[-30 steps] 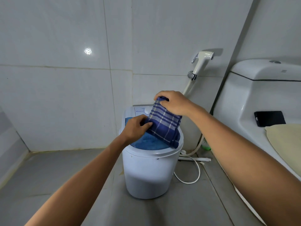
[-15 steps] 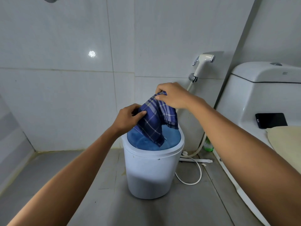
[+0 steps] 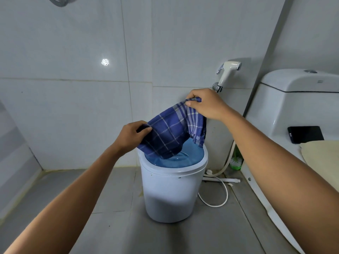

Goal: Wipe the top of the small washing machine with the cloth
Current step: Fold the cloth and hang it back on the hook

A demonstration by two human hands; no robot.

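Note:
A small white washing machine (image 3: 172, 195) with a translucent blue lid (image 3: 190, 157) stands on the grey floor against the tiled wall. Above it hangs a blue plaid cloth (image 3: 170, 132), stretched between both hands. My left hand (image 3: 132, 134) pinches its lower left edge. My right hand (image 3: 205, 104) grips its upper right corner, higher and closer to the wall. The cloth's lowest fold reaches the lid's left part and hides the rear of the machine's top.
A white toilet (image 3: 293, 110) stands at the right, with a black phone (image 3: 305, 134) and a cream cloth (image 3: 322, 154) on it. A bidet sprayer (image 3: 228, 73) hangs on the wall, its hose (image 3: 218, 191) trailing on the floor behind the machine. A green object (image 3: 235, 162) sits in the corner.
Both hands have moved apart and spread the cloth wider. The left hand has slid left and the cloth has been lifted partly off the lid.

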